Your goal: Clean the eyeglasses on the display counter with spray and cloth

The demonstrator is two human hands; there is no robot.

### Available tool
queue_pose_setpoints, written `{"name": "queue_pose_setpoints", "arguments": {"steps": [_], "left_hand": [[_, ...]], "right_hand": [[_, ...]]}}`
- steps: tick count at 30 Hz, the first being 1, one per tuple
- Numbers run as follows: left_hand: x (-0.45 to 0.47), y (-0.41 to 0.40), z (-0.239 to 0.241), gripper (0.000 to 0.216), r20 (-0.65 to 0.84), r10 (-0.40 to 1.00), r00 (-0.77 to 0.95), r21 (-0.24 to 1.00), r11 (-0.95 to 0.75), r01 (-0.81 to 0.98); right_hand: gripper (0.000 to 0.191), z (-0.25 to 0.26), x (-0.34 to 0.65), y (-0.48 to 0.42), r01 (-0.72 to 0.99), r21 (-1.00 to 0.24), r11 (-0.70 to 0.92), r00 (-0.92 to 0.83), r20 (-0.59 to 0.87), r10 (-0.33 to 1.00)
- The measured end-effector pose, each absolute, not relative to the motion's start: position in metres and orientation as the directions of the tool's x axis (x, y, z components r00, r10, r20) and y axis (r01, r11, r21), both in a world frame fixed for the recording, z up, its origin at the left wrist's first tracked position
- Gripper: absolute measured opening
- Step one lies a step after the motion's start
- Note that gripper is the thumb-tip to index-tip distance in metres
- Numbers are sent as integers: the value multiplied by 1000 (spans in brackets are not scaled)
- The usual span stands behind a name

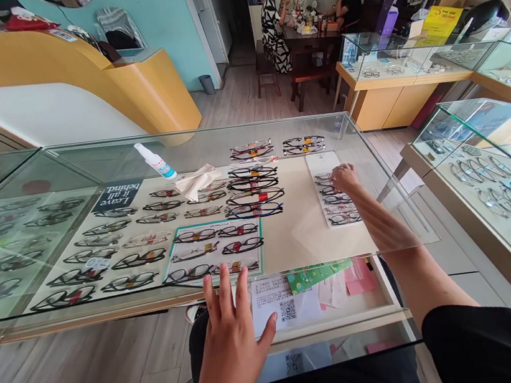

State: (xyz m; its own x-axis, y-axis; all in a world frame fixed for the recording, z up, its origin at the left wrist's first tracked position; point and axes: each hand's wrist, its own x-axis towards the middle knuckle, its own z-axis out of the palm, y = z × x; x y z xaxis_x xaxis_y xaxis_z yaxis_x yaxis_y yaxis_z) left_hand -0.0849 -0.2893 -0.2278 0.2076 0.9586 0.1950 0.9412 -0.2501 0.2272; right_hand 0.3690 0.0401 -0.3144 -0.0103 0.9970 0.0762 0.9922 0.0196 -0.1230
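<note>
My left hand (pixel 230 326) is open, fingers spread, at the front edge of the glass display case (pixel 210 133). It holds nothing. Reaching over the case's right part, my right hand (pixel 345 176) has its fingers curled at a pair of eyeglasses (pixel 323 177) at the upper end of a white tray (pixel 322 160). The fingertips are partly hidden, but they appear closed on that frame. More eyeglasses (pixel 335 199) lie in a column on the tray below the hand. Left of the tray stands a column of several dark eyeglasses (pixel 254 184).
A white spray bottle (pixel 156 161) and a beige cloth (pixel 198 182) rest on the glass, above rows of eyeglasses. An open drawer (pixel 338 322) with papers juts out below. Another glass case (pixel 485 186) stands right. Two people sit at a far table (pixel 317 36).
</note>
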Motion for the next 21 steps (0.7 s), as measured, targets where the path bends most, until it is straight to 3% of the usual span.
{"name": "queue_pose_setpoints", "arguments": {"steps": [7, 11, 16, 18, 21], "left_hand": [[-87, -288, -230, 98, 198, 952, 232, 201, -271, 941], [-85, -287, -232, 98, 239, 941, 239, 189, -287, 939], [-78, -287, -231, 87, 297, 934, 198, 188, -260, 947], [-75, -287, -230, 83, 322, 924, 204, 174, -270, 947], [-73, -286, -231, 76, 348, 916, 200, 168, -271, 948]], "right_hand": [[45, -268, 308, 22, 998, -45, 54, -47, 139, 989], [52, -261, 229, -9, 966, -11, 258, -258, -5, 966], [38, -272, 122, -86, 763, -61, 644, -638, -234, 734], [29, -274, 95, -117, 676, -92, 731, -714, -323, 621], [32, -271, 79, -153, 587, -114, 802, -758, -427, 494]]}}
